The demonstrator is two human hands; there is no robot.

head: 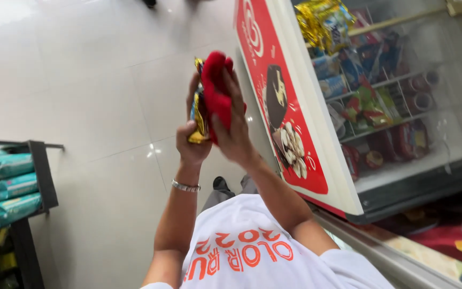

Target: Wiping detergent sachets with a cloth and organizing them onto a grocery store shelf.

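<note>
Both my hands are raised in front of me over the tiled floor. My left hand (191, 142) grips a shiny gold and blue wrapped packet (198, 115) from below. My right hand (235, 126) presses a red cloth (216, 91) against that packet, the cloth bunched over its top and side. A silver bracelet (185, 186) circles my left wrist. Most of the packet is hidden behind the cloth and my fingers.
A chest freezer (316, 134) with a red side panel and a glass lid (434, 91) stands at the right, holding several wrapped ice creams in wire baskets. A dark metal rack (41, 176) with teal packs stands at the left. Pale glossy floor tiles (81, 80) lie between them.
</note>
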